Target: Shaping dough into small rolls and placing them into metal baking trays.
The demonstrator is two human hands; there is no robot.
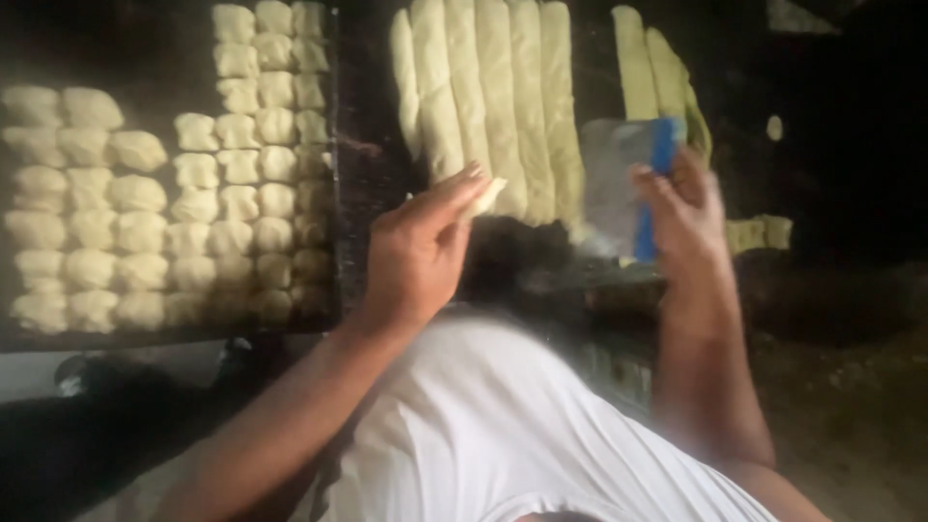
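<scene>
My left hand [420, 246] pinches a small piece of pale dough [486, 196] between its fingertips, just below the near ends of several long dough rolls [503, 97] lying side by side. My right hand [684, 215] grips a dough scraper [626, 184] with a grey blade and a blue handle, blurred by motion, to the right of the rolls. Two more long rolls [652, 68] lie behind the scraper.
A dark tray [333, 242] on the left carries several rows of small cut dough pieces [242, 164]. A few cut pieces [759, 232] lie to the right of my right hand. My white shirt [503, 425] fills the bottom middle. The surroundings are dark.
</scene>
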